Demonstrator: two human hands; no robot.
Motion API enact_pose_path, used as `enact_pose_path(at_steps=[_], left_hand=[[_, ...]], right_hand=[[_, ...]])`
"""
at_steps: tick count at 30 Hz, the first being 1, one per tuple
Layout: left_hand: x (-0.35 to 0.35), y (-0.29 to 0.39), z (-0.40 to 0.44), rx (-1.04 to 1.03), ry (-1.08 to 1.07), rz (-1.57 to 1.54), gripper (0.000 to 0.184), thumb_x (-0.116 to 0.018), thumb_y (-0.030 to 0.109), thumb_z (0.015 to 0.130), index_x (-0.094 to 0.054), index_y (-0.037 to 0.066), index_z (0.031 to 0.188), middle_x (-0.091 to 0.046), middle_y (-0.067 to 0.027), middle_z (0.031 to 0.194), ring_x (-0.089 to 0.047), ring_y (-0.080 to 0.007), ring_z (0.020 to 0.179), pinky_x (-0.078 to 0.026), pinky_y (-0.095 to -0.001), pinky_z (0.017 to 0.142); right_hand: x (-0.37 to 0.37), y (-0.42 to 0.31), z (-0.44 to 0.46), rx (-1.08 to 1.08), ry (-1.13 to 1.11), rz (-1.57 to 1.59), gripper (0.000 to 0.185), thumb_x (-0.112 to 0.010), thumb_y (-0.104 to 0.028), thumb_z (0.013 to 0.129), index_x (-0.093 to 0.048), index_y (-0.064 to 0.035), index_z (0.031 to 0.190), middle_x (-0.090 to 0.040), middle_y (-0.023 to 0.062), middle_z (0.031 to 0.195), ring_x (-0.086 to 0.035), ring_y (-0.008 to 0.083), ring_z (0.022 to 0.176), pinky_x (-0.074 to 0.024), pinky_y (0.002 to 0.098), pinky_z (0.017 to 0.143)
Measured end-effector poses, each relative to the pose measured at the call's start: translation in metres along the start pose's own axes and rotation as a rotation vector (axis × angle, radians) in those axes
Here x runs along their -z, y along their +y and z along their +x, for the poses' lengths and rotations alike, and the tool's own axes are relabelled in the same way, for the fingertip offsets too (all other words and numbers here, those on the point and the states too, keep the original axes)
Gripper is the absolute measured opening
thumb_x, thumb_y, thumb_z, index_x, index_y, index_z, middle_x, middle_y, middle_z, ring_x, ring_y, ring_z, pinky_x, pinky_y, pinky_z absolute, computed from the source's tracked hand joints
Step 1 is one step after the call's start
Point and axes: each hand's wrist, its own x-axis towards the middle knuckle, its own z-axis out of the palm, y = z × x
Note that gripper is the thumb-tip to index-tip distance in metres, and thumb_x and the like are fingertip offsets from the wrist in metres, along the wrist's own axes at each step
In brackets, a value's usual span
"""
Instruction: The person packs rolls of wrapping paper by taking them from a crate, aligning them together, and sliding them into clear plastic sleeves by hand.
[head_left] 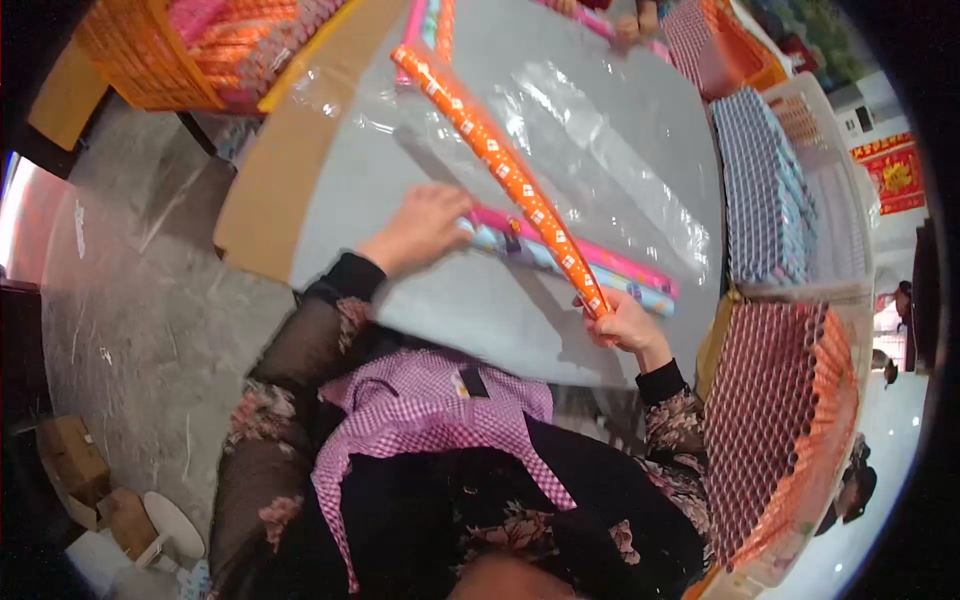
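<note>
My right hand is closed around the near end of an orange wrapping paper roll with white prints. The roll slants up and away to the left, above the other rolls. A pink roll and a light blue roll lie side by side beneath it. My left hand, slightly blurred, is curled at their left ends; its fingertips are hidden. Clear plastic film is spread on the grey tabletop beyond them.
An orange basket of rolls stands at the far left, beside a cardboard flap. Stacked blue-patterned rolls and orange rolls fill bins on the right. Another person's hands are at the far table edge, near more rolls.
</note>
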Motion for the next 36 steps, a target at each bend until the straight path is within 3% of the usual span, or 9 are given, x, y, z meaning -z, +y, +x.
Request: enact_pose_path(at_steps=[2, 7, 9, 16, 20, 23, 25, 32, 36], left_hand=[[-0.006, -0.006, -0.001, -0.061, 0.047, 0.039, 0.046, -0.062, 0.031, 0.089, -0.055, 0.007, 0.127, -0.055, -0.017, 0.128, -0.046, -0.0337, 0.124, -0.033, -0.0453, 0.105], [-0.017, -0.027, -0.001, -0.081, 0.024, 0.102, 0.048, -0.057, 0.034, 0.092, -0.053, 0.007, 0.131, -0.054, -0.017, 0.13, -0.045, -0.0351, 0.125, -0.031, -0.0454, 0.106], [-0.01, -0.023, 0.0, 0.023, -0.103, 0.143, 0.049, -0.053, 0.035, 0.095, -0.05, 0.008, 0.136, -0.05, -0.0154, 0.137, -0.042, -0.0354, 0.128, -0.028, -0.0454, 0.108], [-0.005, -0.023, 0.001, -0.035, -0.099, 0.117, 0.05, -0.05, 0.034, 0.097, -0.045, 0.013, 0.142, -0.045, -0.014, 0.144, -0.039, -0.0328, 0.132, -0.024, -0.0456, 0.111], [-0.003, -0.028, 0.001, -0.023, -0.118, 0.108, 0.049, -0.049, 0.034, 0.098, -0.045, 0.014, 0.142, -0.045, -0.0138, 0.143, -0.038, -0.0327, 0.133, -0.025, -0.0452, 0.111], [-0.002, -0.027, 0.001, -0.037, -0.103, 0.119, 0.049, -0.048, 0.034, 0.098, -0.044, 0.014, 0.143, -0.045, -0.0133, 0.144, -0.037, -0.0328, 0.133, -0.025, -0.045, 0.111], [0.0, -0.026, 0.001, -0.004, -0.14, 0.103, 0.049, -0.046, 0.034, 0.099, -0.044, 0.014, 0.143, -0.045, -0.0136, 0.144, -0.037, -0.0333, 0.133, -0.024, -0.0452, 0.112], [-0.001, -0.034, 0.001, -0.088, -0.107, 0.073, 0.05, -0.047, 0.039, 0.098, -0.044, 0.014, 0.142, -0.046, -0.0121, 0.143, -0.038, -0.0316, 0.134, -0.025, -0.0451, 0.112], [0.007, -0.03, -0.001, -0.131, -0.155, 0.052, 0.076, -0.061, 0.054, 0.084, -0.041, 0.013, 0.145, -0.042, -0.0149, 0.146, -0.035, -0.0341, 0.136, -0.023, -0.0464, 0.113]], right_hand=[[0.0, 0.035, -0.028, 0.024, 0.027, 0.041, 0.038, -0.064, -0.005, 0.075, -0.056, 0.0016, 0.111, -0.054, 0.0036, 0.073, -0.045, 0.0092, 0.045, -0.036, 0.0231, 0.041], [0.007, 0.112, -0.087, -0.126, 0.155, 0.067, 0.038, -0.07, -0.007, 0.076, -0.059, -0.0013, 0.112, -0.053, -0.0031, 0.072, -0.047, 0.0057, 0.05, -0.0369, 0.0215, 0.044], [0.015, 0.132, -0.11, -0.145, 0.168, 0.035, 0.036, -0.07, -0.008, 0.076, -0.059, -0.0014, 0.11, -0.053, -0.0032, 0.072, -0.047, 0.0055, 0.05, -0.0373, 0.0212, 0.045], [0.041, 0.163, -0.174, -0.233, 0.198, -0.082, 0.032, -0.069, -0.009, 0.075, -0.062, -0.0019, 0.106, -0.057, -0.0016, 0.076, -0.051, 0.0053, 0.054, -0.0406, 0.0213, 0.048], [0.039, 0.127, -0.182, -0.363, 0.242, -0.239, 0.035, -0.069, -0.009, 0.076, -0.065, -0.0009, 0.11, -0.064, -0.0011, 0.09, -0.058, 0.0084, 0.079, -0.0488, 0.0246, 0.074], [0.056, 0.136, -0.174, -0.304, 0.261, -0.242, 0.037, -0.07, -0.008, 0.075, -0.064, -0.0009, 0.111, -0.063, -0.0009, 0.094, -0.057, 0.0081, 0.082, -0.0485, 0.0246, 0.075], [0.065, 0.142, -0.165, -0.02, 0.317, -0.255, 0.042, -0.072, -0.008, 0.075, -0.061, -0.0015, 0.115, -0.061, -0.0008, 0.097, -0.057, 0.008, 0.087, -0.0475, 0.025, 0.078], [0.093, 0.134, -0.139, -0.041, 0.31, -0.3, 0.046, -0.077, -0.012, 0.073, -0.058, -0.0033, 0.114, -0.057, -0.0017, 0.097, -0.053, 0.0095, 0.088, -0.045, 0.0248, 0.083], [0.102, 0.137, -0.119, 0.05, 0.417, -0.418, 0.033, -0.073, -0.018, 0.074, -0.063, -0.0019, 0.101, -0.06, 0.0016, 0.088, -0.056, 0.0116, 0.084, -0.0464, 0.0278, 0.077]])
